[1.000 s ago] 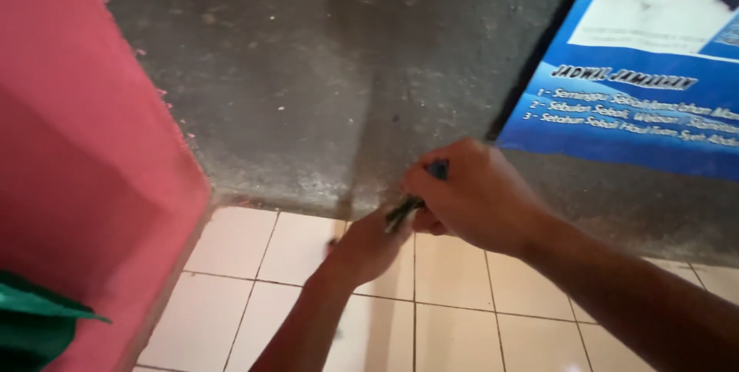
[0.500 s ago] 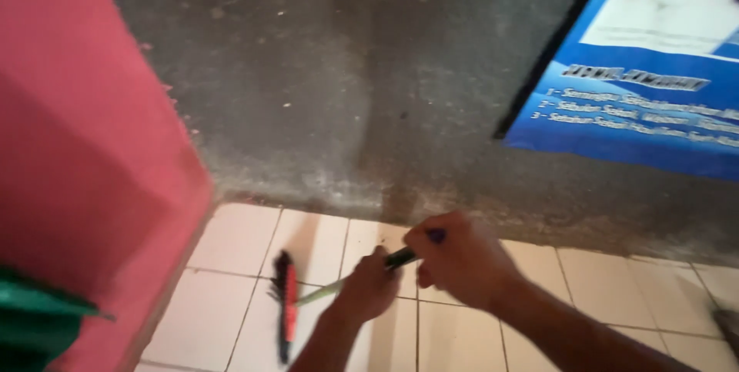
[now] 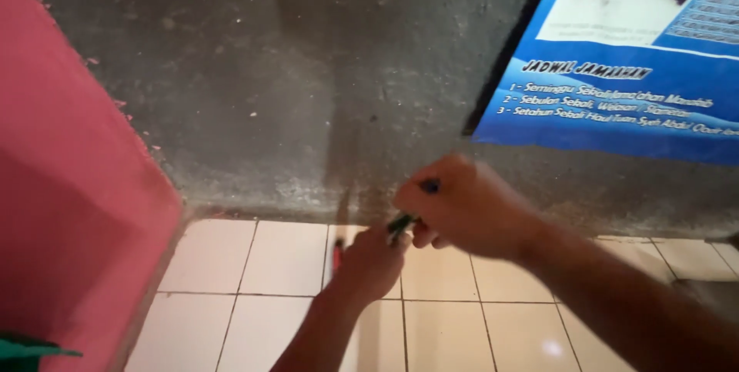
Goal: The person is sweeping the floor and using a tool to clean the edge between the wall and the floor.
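Note:
Both my hands grip the green handle of a long-handled brush. My right hand is closed around the handle's upper end, near the foot of the grey wall. My left hand holds the handle lower down, over the cream floor tiles. Only a sliver of the red brush head shows past my left hand, close to where the tiles meet the wall; the rest is hidden.
A rough dark grey wall rises ahead. A pink painted wall closes the left side. A blue printed banner hangs on the grey wall at upper right. A bit of green cloth shows at the bottom left.
The brush was pulled back over the tiles half a second ago, its red head in plain view; now it has been pushed forward to the wall's base and both hands have risen.

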